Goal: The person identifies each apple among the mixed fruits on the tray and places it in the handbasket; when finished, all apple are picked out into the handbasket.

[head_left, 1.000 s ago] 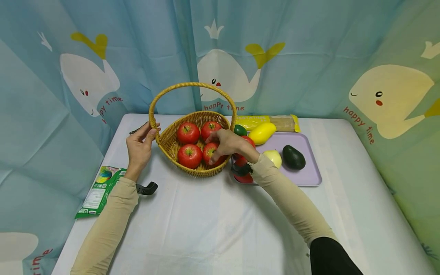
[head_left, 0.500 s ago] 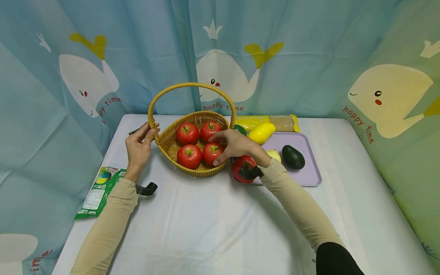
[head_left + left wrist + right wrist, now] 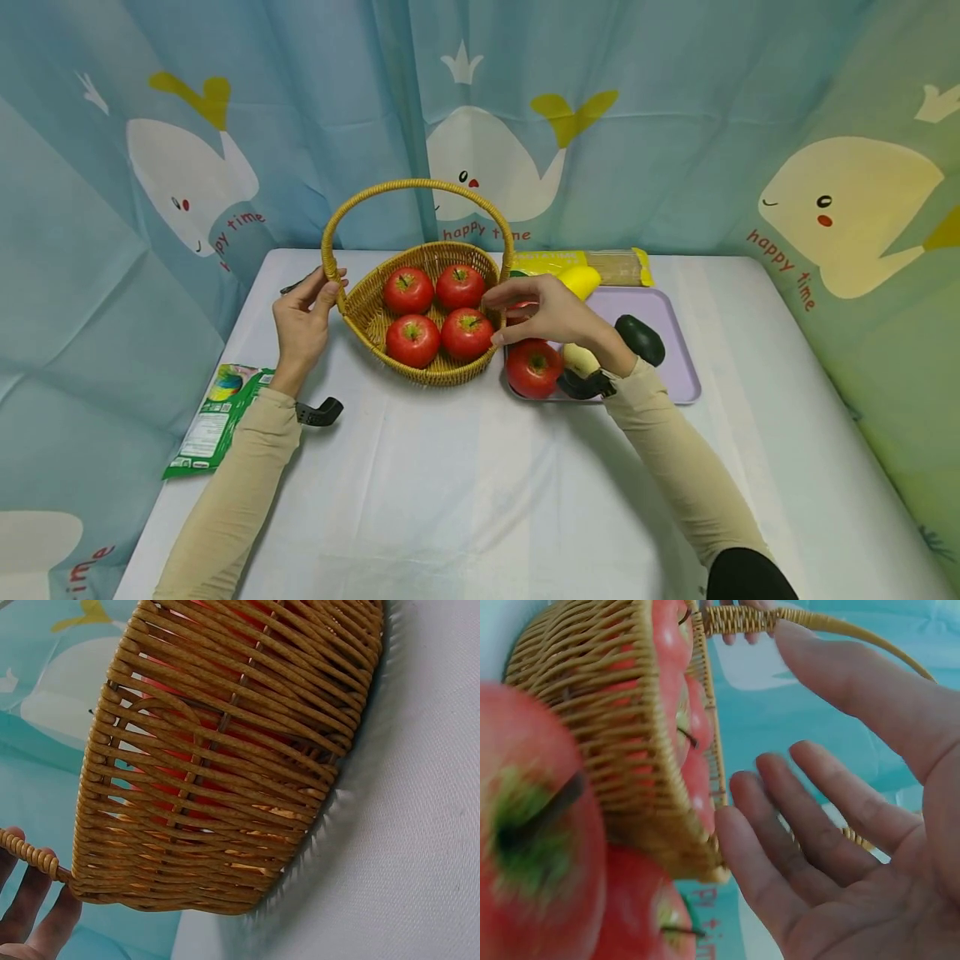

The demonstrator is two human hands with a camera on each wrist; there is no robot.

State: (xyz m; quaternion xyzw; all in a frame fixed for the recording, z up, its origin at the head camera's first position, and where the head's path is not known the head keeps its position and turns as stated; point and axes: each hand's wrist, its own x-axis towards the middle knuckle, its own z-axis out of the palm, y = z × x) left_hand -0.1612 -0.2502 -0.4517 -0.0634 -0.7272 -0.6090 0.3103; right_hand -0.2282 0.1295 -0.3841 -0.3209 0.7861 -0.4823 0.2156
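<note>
A yellow wicker basket (image 3: pixel 363 312) stands on the table with several red apples (image 3: pixel 412 341) inside. My left hand (image 3: pixel 302 323) grips the left foot of its tall handle (image 3: pixel 420 185); in the left wrist view the fingers (image 3: pixel 56 919) lie behind the wrapped handle. By the basket's right rim is my right hand (image 3: pixel 555 312), fingers loosely spread and nothing held, as the right wrist view also shows. Under and beside that hand, a lilac tray (image 3: pixel 678 367) carries a red apple (image 3: pixel 533 368), a second one mostly hidden by the hand, and a pale round fruit (image 3: pixel 580 360).
A dark green avocado (image 3: pixel 640 340) lies on the tray, a yellow mango-like fruit (image 3: pixel 582 282) at its back edge. Behind is a yellow packet of noodles (image 3: pixel 615 267). A green packet (image 3: pixel 217 421) lies at the table's left edge. A printed curtain (image 3: pixel 675 183) surrounds the table.
My right hand has let go of the front right apple in the basket and drawn back to the right, past the rim. The left hand stays on the handle.
</note>
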